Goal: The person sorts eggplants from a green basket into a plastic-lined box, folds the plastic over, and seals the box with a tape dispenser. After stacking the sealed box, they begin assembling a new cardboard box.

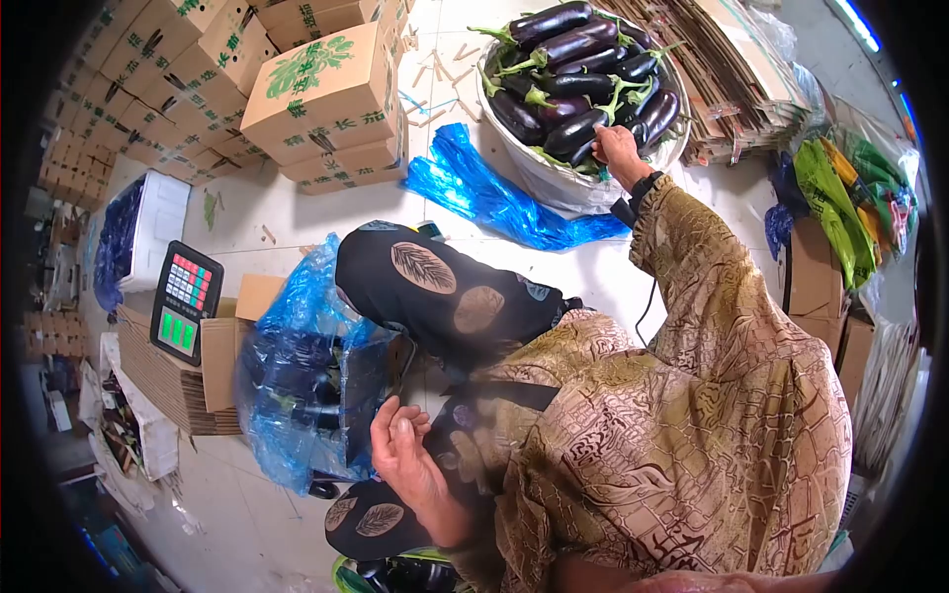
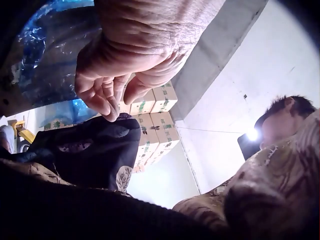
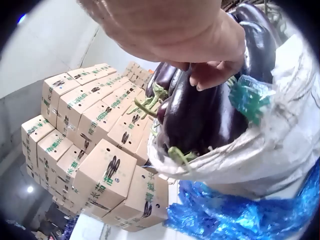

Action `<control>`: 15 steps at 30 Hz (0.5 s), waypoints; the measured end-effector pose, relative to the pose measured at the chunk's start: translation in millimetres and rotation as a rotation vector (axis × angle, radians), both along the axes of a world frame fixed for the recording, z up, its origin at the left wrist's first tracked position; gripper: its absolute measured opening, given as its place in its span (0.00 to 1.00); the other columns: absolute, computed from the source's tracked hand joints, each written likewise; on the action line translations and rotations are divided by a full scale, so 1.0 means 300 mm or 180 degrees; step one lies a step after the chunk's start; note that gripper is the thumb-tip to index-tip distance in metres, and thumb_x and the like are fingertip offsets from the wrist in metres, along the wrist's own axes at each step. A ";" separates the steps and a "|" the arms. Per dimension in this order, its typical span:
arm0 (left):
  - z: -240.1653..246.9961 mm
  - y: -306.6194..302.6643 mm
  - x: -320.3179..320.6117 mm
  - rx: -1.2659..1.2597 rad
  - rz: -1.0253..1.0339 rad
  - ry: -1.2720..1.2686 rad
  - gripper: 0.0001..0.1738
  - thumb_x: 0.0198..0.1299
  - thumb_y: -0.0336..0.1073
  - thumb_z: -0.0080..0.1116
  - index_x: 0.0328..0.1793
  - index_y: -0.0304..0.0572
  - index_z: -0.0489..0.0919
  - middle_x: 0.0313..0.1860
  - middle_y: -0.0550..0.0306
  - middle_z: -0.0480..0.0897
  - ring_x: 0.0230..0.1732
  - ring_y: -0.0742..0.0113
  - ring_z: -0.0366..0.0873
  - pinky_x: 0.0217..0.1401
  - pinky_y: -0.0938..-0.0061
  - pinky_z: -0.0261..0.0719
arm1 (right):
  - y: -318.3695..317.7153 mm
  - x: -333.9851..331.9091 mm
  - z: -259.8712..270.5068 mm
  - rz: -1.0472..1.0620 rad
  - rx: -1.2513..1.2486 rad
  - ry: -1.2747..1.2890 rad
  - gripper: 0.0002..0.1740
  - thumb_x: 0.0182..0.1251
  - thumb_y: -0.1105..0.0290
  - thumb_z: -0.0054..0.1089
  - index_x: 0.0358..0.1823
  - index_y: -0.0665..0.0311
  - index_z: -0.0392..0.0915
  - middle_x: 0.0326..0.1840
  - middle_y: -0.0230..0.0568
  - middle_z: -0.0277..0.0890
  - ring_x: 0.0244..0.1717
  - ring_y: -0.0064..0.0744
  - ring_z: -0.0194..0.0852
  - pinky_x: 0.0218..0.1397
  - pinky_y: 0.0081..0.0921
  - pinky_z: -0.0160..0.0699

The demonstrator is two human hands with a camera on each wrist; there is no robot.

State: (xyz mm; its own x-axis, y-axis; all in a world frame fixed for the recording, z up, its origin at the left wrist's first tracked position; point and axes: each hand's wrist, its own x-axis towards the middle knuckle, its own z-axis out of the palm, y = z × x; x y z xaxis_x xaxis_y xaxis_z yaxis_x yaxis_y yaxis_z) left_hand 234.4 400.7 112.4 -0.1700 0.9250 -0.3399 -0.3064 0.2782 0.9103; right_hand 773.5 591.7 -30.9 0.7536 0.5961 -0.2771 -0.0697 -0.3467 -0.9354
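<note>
Glossy dark eggplants (image 1: 578, 44) with green stems fill a round container lined with a white sack (image 1: 554, 183) at the top of the head view. My right hand (image 1: 620, 153) reaches onto the near side of the pile, its fingers curled at one eggplant (image 3: 182, 120); the right wrist view shows the fingertips against its dark skin. By my knees, my left hand (image 1: 403, 460) hangs loosely curled and holds nothing. Close to it stands a box in a blue plastic bag (image 1: 287, 395), with dark eggplants visible inside.
Stacked printed cartons (image 1: 321, 94) stand at upper left. A scale display (image 1: 186, 301) rises beside the bagged box. Crumpled blue plastic (image 1: 494, 193) lies on the floor before the sack. Flattened cardboard (image 1: 732, 79) is piled at right, above colored bags (image 1: 840, 208).
</note>
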 end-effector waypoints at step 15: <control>0.019 -0.019 0.008 -0.0052 -0.0014 0.0282 0.20 0.67 0.33 0.56 0.62 0.28 0.74 0.44 0.51 0.82 0.41 0.68 0.78 0.47 0.76 0.76 | -0.064 -0.170 0.060 0.0798 0.0280 -0.1231 0.16 0.69 0.57 0.63 0.36 0.65 0.78 0.21 0.29 0.72 0.21 0.19 0.68 0.24 0.21 0.69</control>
State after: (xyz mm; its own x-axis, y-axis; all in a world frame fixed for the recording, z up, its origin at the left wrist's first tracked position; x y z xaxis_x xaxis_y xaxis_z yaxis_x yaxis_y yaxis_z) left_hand 236.9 395.0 118.2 -0.1960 0.9202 -0.3389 -0.2236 0.2945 0.9291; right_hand 722.5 572.4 -12.8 0.6214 0.7816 0.0554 0.3655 -0.2266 -0.9028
